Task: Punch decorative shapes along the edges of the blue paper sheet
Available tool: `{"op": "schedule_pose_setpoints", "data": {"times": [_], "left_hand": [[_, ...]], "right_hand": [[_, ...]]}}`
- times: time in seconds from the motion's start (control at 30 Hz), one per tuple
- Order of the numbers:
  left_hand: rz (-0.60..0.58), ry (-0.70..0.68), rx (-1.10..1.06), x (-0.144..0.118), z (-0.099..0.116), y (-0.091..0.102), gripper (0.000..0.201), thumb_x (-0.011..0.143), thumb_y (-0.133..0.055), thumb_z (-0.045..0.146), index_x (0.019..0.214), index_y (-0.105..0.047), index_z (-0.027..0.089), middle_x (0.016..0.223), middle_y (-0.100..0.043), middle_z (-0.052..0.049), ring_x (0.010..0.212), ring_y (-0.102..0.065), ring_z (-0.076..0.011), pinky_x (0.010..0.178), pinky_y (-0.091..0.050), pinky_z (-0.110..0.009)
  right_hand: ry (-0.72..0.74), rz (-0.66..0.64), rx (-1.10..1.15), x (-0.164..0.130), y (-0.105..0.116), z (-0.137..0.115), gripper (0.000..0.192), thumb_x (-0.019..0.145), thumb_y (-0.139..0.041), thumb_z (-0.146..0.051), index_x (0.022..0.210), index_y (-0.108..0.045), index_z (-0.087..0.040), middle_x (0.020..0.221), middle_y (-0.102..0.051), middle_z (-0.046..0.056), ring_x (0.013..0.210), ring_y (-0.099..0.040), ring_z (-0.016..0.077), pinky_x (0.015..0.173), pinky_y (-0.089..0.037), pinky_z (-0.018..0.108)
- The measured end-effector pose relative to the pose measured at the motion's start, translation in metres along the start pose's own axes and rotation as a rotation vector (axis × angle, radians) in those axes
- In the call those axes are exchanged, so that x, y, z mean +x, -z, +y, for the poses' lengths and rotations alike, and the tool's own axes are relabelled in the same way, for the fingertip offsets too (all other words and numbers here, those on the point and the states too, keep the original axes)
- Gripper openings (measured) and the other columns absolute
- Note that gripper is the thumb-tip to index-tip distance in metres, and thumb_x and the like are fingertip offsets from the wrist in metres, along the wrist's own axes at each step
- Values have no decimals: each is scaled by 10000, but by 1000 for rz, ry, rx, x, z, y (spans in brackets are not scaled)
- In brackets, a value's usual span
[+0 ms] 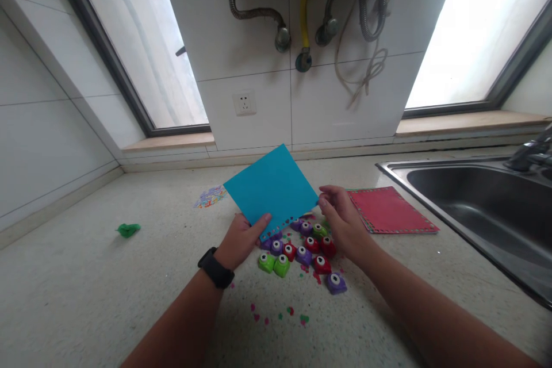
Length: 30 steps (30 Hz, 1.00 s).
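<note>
A blue sheet of paper [271, 187] is held up at a tilt over the counter, with a row of small punched holes along its lower edge. My left hand [244, 238], wearing a black watch [215, 267], grips its lower left corner, thumb on top. At the right corner, the fingers of my right hand [342, 221] are pinched on the sheet. Beneath and in front of the paper lie several small craft punches: purple ones [336, 283], green ones [282, 265] and red ones [321, 264]. The sheet partly hides some of them.
Red paper [392, 210] with punched edges tops a stack on the right, beside the steel sink [397, 171]. Paper bits [291, 311] are scattered in front; a colourful pile of bits [210, 196] and a crumpled green thing [128, 230] lie left. Hoses [259, 12] hang on the wall.
</note>
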<state>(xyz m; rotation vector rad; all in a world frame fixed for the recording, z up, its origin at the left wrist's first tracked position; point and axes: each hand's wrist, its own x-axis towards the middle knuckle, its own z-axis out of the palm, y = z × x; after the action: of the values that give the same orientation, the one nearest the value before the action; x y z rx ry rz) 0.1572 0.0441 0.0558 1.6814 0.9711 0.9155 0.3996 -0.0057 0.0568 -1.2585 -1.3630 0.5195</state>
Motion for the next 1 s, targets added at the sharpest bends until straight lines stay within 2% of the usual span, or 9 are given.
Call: {"op": "schedule_pose_setpoints", "data": {"times": [0.07,0.1,0.17,0.23,0.4,0.5,0.6,0.8,1.0], "left_hand": [[62,-8,21,2,-2,1,461,898,-594,535,652,-531,151,536,-502,16,477,-440,-91,472,-353,-219],[84,-14,23,3,-3,1,454,898,-594,533,657,-535,153,538,-502,17,476,-438,-92,471,-353,-220],[104,-24,10,4,-4,0,443,897,-597,530,668,-545,154,543,-505,18,475,-436,-93,470,-357,-221],[109,-24,-16,4,-4,0,436,890,-606,529,676,-554,154,545,-513,18,469,-436,-93,464,-359,-221],[187,-23,-110,4,-2,-4,420,872,-635,520,695,-573,144,557,-526,19,464,-422,-82,440,-342,-208],[220,-6,-185,5,-2,-7,417,862,-649,534,749,-586,137,597,-543,18,483,-417,-77,440,-347,-198],[230,21,-270,6,-4,-10,415,845,-673,536,783,-571,139,632,-558,14,500,-425,-74,444,-353,-191],[211,25,-380,5,-3,-12,406,833,-701,511,772,-542,142,598,-514,32,476,-379,-58,415,-294,-176],[167,33,-396,4,-4,-11,399,835,-704,513,852,-602,128,634,-561,14,483,-398,-61,423,-303,-176]], "right_hand": [[56,-31,-201,-2,2,-4,314,978,-505,-398,1194,-466,-174,1001,-582,86,827,-543,196,732,-456,351],[113,-86,-324,-3,4,-8,273,970,-515,-365,1160,-483,-171,1005,-589,93,845,-545,205,756,-450,364],[276,-253,-550,-5,8,-18,187,963,-526,-326,1069,-543,-172,1010,-602,101,929,-545,235,832,-429,398],[393,-403,-684,-8,9,-27,184,959,-546,-355,980,-596,-179,991,-606,96,951,-531,249,857,-415,406],[434,-570,-796,-18,-6,-34,254,971,-535,-412,1003,-664,-195,993,-625,83,967,-526,261,863,-407,410],[473,-637,-793,-25,-20,-36,268,1013,-461,-346,1154,-659,-234,1042,-648,67,996,-531,255,897,-388,416],[519,-671,-777,-29,-30,-39,306,1014,-460,-318,1279,-611,-289,1102,-655,51,1042,-531,259,939,-357,434],[463,-617,-882,-25,-28,-39,232,1021,-432,-315,999,-638,-209,991,-664,55,939,-552,250,859,-374,413],[420,-590,-909,-24,-28,-37,197,992,-456,-303,1035,-618,-201,1018,-652,78,983,-566,265,901,-380,427]]}}
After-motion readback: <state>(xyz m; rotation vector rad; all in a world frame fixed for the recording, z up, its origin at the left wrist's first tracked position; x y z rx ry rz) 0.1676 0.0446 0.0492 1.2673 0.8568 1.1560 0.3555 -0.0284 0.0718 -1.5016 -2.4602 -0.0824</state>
